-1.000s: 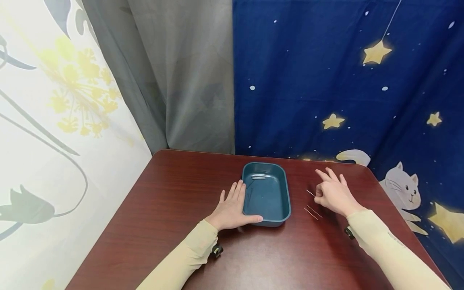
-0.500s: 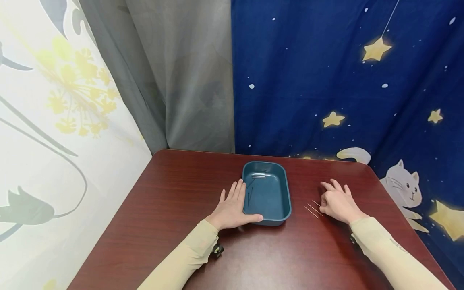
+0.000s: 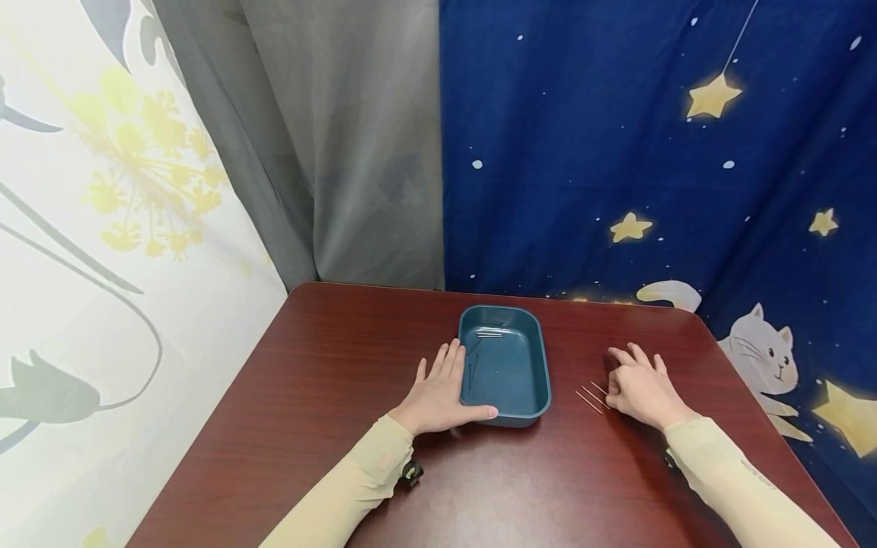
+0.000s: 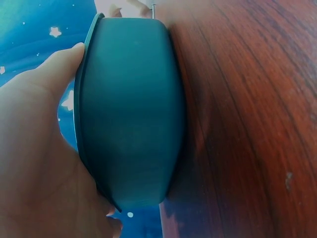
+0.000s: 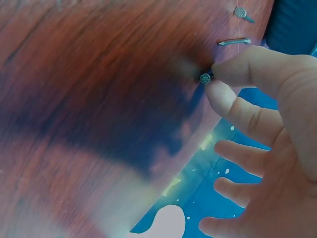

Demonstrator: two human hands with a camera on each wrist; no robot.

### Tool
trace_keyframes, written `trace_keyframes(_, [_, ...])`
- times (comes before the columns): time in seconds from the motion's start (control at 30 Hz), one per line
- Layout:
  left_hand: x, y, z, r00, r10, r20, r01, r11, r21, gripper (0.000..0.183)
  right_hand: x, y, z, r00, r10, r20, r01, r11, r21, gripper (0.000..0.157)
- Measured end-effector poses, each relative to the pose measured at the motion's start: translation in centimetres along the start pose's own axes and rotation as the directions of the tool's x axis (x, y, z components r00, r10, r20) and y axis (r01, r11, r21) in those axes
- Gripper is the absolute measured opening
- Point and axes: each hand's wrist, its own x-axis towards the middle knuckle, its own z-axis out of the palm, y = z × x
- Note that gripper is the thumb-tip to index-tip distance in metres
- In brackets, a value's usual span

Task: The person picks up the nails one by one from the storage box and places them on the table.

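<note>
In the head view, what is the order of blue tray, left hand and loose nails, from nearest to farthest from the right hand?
1. Loose nails, just left of the right hand.
2. Blue tray, further left.
3. Left hand, at the tray's left side.

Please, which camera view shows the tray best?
The head view: it looks into the tray, with nails lying inside. The left wrist view shows only its outer wall and rim; the right wrist view, only a small part at upper right.

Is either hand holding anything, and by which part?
The right hand pinches a nail near its head. The left hand grips nothing; it only rests against the rim of the tray.
</note>
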Motion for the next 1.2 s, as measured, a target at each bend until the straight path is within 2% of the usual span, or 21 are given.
trace_keyframes(0.5, [-0.3, 0.2, -0.4, 1.000, 0.011, 0.000, -0.011, 1.000, -0.029, 0.120, -0.3, 0.1, -0.3, 1.000, 0.017, 0.005, -0.017, 1.000, 0.024, 0.029])
trace_keyframes(0.73, [-0.2, 0.2, -0.4, 1.000, 0.011, -0.012, -0.011, 1.000, -0.013, 0.120, 0.0, 0.2, -0.6, 1.000, 0.025, -0.010, -0.025, 1.000, 0.013, 0.013])
trace_keyframes(1.07, [-0.1, 0.2, -0.4, 1.000, 0.013, 0.004, -0.013, 1.000, -0.023, 0.120, 0.8, -0.3, -1.5, 0.999, 0.019, -0.042, -0.018, 0.999, 0.029, 0.048])
trace_keyframes(1.2, [-0.2, 0.2, -0.5, 1.000, 0.005, -0.001, -0.005, 1.000, -0.019, 0.120, 1.5, -0.7, -2.2, 0.998, 0.042, -0.037, -0.040, 0.997, 0.059, 0.053])
